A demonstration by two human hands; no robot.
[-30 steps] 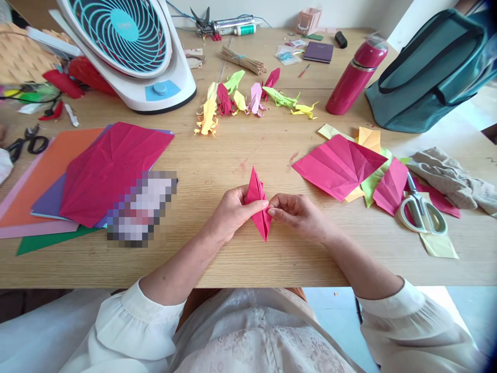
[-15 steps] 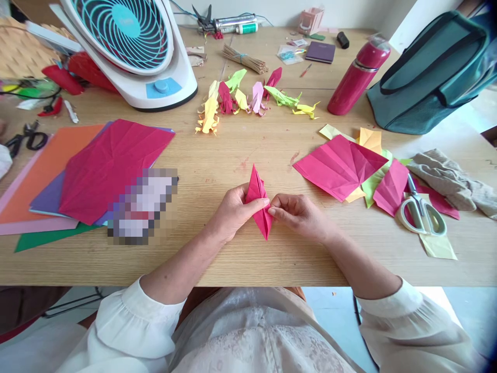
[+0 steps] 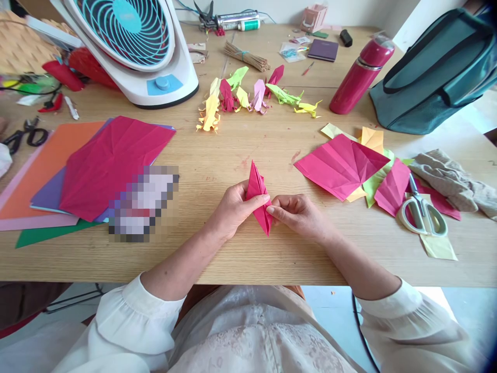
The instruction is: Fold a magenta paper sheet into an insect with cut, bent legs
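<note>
A narrow, diamond-shaped piece of folded pink origami paper is held between both hands above the wooden table. My left hand grips its middle, the thumb lying across the front and the fingers behind. At the paper's right edge, my right hand pinches the fold between thumb and forefinger, slightly below the left thumb. Layered folds run along the length of the paper, with sharp points at top and bottom. The fingertips behind it are hidden.
Finished paper figures stand beyond my hands. Left are stacked coloured sheets, a blurred-out object and a fan. Right lie creased pink paper, scissors and a cloth, with a pink bottle and teal bag behind.
The folded paper has tilted slightly, its lower tip shifting a little up and right. My right fingers have moved slightly along its edge; both hands keep their hold.
</note>
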